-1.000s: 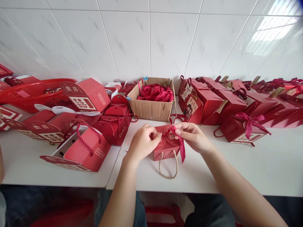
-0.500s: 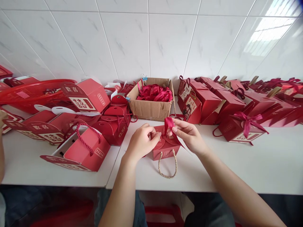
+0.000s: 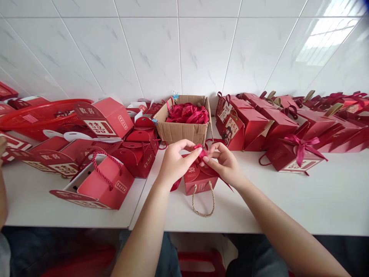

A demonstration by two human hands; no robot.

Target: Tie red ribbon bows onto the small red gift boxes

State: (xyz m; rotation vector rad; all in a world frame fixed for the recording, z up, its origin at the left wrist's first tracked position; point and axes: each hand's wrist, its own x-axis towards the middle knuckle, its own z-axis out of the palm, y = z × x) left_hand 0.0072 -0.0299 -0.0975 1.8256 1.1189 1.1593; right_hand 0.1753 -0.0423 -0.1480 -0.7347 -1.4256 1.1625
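Note:
A small red gift box (image 3: 198,181) sits upright on the white table, its gold rope handle (image 3: 203,214) hanging toward me. Over its top, my left hand (image 3: 180,159) pinches a dark red ribbon (image 3: 203,152) between thumb and forefinger. My right hand (image 3: 223,161) grips the same ribbon from the other side, fingertips close to those of the left. Part of the ribbon loops up between the hands, and a loose tail hangs down by the right hand. The fingers hide most of the box's top and any knot.
Behind stands a cardboard box (image 3: 184,131) full of red ribbons. Open red boxes (image 3: 98,184) and a red plastic basket (image 3: 43,111) are at left. Rows of red boxes (image 3: 253,123) line the right, with one bow-tied box (image 3: 298,156) in front. Another person's arm (image 3: 2,184) shows at far left.
Both hands have come closer together over the box. My left hand has moved up and right onto the ribbon, and the tall loop by the right hand is now gathered lower between the fingers.

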